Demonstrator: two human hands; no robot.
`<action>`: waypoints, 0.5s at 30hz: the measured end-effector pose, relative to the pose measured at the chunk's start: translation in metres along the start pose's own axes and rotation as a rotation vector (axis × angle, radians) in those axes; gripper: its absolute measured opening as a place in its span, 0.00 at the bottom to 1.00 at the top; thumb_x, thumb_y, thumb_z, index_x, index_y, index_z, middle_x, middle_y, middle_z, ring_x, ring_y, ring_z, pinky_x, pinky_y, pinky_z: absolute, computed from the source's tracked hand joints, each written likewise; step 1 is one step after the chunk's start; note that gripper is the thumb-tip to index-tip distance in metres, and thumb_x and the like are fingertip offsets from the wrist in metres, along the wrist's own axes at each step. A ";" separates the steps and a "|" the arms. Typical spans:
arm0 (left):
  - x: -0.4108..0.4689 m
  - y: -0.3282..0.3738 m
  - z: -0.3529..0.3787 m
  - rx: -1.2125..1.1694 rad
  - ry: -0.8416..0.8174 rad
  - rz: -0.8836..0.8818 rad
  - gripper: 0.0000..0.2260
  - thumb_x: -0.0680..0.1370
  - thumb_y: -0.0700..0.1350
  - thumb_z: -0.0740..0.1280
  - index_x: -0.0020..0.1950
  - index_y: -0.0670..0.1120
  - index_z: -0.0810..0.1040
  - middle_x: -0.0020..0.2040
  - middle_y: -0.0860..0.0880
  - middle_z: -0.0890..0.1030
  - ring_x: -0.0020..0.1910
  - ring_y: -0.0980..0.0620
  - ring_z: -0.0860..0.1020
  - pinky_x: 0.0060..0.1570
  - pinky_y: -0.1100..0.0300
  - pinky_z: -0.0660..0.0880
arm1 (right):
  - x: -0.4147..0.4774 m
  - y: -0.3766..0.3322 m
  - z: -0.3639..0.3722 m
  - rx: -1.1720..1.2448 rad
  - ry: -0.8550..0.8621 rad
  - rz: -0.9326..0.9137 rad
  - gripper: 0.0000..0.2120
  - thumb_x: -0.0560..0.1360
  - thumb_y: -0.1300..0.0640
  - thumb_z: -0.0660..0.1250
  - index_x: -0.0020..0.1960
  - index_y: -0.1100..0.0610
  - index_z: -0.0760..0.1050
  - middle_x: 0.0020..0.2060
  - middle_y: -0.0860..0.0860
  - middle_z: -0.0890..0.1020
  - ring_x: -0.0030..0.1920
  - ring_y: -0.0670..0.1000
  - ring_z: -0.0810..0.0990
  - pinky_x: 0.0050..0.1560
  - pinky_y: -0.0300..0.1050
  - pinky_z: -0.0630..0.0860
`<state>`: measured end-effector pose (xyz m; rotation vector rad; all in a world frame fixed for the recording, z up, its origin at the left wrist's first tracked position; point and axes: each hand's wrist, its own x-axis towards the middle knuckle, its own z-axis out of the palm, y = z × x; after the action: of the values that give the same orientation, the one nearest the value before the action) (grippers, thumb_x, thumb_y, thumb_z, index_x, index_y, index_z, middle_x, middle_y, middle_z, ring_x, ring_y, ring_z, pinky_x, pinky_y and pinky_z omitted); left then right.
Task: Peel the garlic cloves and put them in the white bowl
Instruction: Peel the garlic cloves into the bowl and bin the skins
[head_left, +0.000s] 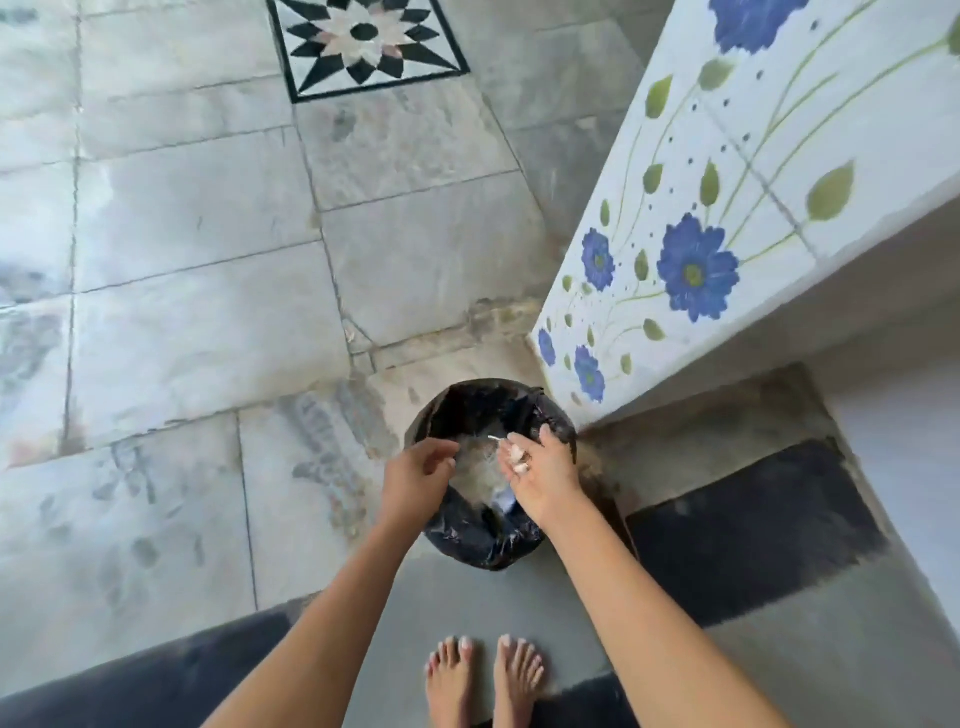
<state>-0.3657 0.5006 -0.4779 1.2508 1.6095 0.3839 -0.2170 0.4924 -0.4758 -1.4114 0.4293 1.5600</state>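
I stand over a round bin (483, 540) lined with a black plastic bag, with pale scraps lying at its bottom. My right hand (545, 478) hovers over the bin's right side, tilted, with small white bits of garlic peel (518, 460) on its fingers. One thin white flake (494, 439) is in the air just off the fingertips. My left hand (415, 475) is above the bin's left rim, its fingers curled in, and I see nothing in it. No garlic cloves or white bowl are in view.
A white tiled counter side with blue painted flowers (696, 270) rises just right of the bin. Grey stone floor tiles (208, 312) spread to the left. My bare feet (483, 675) stand on a grey and dark mat (753, 525) below the bin.
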 end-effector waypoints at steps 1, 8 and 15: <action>0.011 -0.011 0.010 0.002 -0.009 -0.003 0.09 0.77 0.37 0.65 0.54 0.45 0.82 0.49 0.49 0.83 0.49 0.52 0.79 0.54 0.60 0.75 | 0.015 0.003 -0.004 -0.025 -0.037 0.020 0.30 0.82 0.45 0.50 0.73 0.67 0.60 0.60 0.59 0.74 0.59 0.53 0.74 0.55 0.41 0.69; 0.046 -0.040 0.061 -0.232 -0.094 0.055 0.12 0.81 0.43 0.60 0.60 0.49 0.79 0.52 0.56 0.81 0.50 0.60 0.78 0.48 0.67 0.71 | 0.082 0.015 -0.022 -0.159 -0.037 0.095 0.37 0.77 0.32 0.44 0.71 0.60 0.62 0.52 0.59 0.76 0.50 0.56 0.76 0.48 0.49 0.72; 0.055 -0.069 0.100 -0.133 -0.363 -0.025 0.23 0.76 0.66 0.45 0.70 0.66 0.58 0.77 0.54 0.58 0.76 0.58 0.52 0.76 0.52 0.49 | 0.087 0.011 -0.023 0.011 -0.108 0.131 0.39 0.77 0.33 0.46 0.75 0.62 0.57 0.72 0.61 0.63 0.72 0.60 0.62 0.70 0.55 0.59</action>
<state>-0.3145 0.4874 -0.6006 1.1242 1.2688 0.2283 -0.2025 0.5044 -0.5643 -1.3055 0.4714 1.7283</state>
